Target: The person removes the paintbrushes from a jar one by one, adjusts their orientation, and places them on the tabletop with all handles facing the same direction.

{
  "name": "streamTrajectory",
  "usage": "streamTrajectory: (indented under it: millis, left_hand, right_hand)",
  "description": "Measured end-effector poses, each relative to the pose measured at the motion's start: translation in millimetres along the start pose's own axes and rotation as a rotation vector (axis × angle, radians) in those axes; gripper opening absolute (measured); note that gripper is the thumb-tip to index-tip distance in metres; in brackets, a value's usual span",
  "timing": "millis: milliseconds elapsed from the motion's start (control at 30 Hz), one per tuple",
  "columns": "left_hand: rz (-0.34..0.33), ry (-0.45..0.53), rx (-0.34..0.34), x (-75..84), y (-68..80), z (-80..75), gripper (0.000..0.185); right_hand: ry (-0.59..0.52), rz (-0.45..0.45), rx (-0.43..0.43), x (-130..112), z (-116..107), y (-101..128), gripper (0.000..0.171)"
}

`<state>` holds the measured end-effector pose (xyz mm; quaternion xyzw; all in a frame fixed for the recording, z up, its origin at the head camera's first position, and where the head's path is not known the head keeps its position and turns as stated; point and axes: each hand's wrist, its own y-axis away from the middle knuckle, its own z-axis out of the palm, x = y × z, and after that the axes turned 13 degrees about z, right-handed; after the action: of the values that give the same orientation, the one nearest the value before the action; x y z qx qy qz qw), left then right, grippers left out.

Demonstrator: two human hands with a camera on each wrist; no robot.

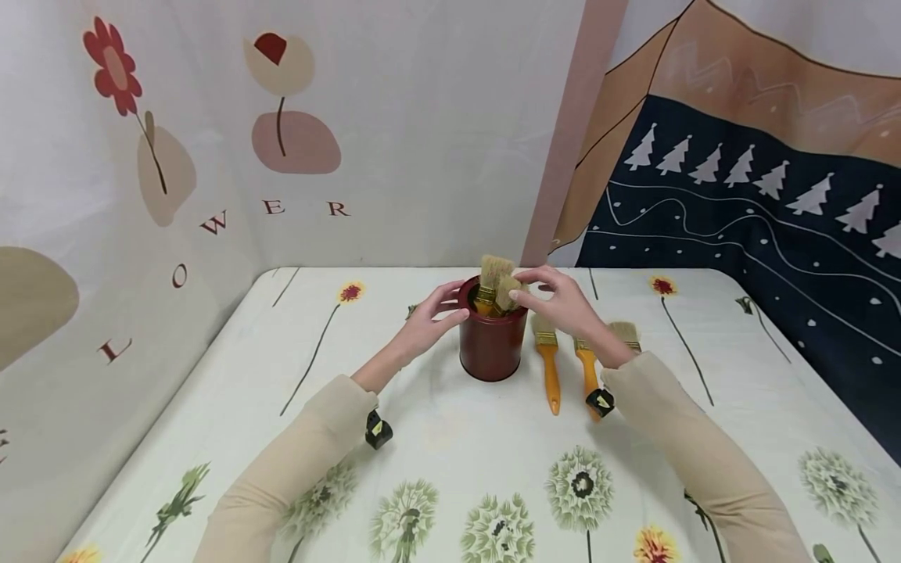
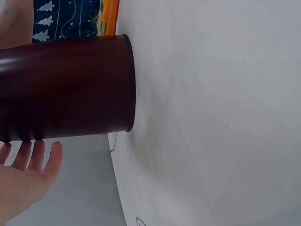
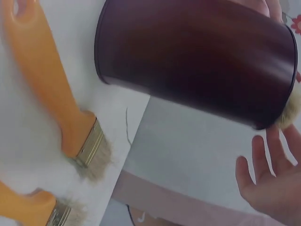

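Floral cloth covers the tabletop (image 1: 450, 438), with printed fabric backdrops hung behind it: a flower print at the rear left and a dark panel with white trees at the right. A dark red can (image 1: 492, 344) stands upright on the tabletop between the two hands, its long axis vertical and its mouth facing up. Two paintbrushes (image 1: 495, 283) stand in the can with handles down and bristles pointing up, their long axes close to vertical and leaning slightly. The left hand (image 1: 429, 317) is against the can's left side at the rim, fingers relaxed and extended rather than curled; the left wrist view shows the fingertips (image 2: 35, 153) lying along the can wall (image 2: 66, 89), so the grip on this side is released, contact only. The right hand (image 1: 559, 301) is over the can mouth, and its fingertips are at the bristles of the nearer standing brush; whether this grip pinches the bristles or only touches them cannot be told. Just beyond the right hand, on the side away from the can, three more brushes (image 1: 547, 356) lie flat on the cloth, orange handles pointing toward the person and bristles toward the rear backdrop, their long axes roughly parallel.
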<state>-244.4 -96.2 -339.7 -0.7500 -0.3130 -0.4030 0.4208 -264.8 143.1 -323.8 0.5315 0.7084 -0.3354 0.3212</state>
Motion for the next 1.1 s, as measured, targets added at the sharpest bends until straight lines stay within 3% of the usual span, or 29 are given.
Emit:
streamTrajectory:
  millis: [133,233,633,933,1100]
  left_hand:
    - [0.002,0.003,0.001,0.7,0.2,0.0,0.053]
    - [0.001,0.004,0.002,0.2,0.3,0.0,0.053]
    - [0.01,0.011,0.003,0.2,0.3,-0.1,0.053]
    - [0.001,-0.002,0.004,-1.1,0.1,0.0,0.053]
    - [-0.005,-0.007,0.004,-0.9,0.1,0.0,0.053]
  right_hand:
    - [0.007,-0.033,0.089,-4.5,6.4,2.2,0.029]
    - [-0.003,-0.042,0.109,-6.7,7.9,2.4,0.025]
    - [-0.095,-0.071,0.096,-17.5,-0.3,0.1,0.021]
    - [-0.162,-0.117,0.099,-46.7,-14.3,14.7,0.021]
    - [-0.207,-0.115,0.094,-34.1,-21.4,5.2,0.023]
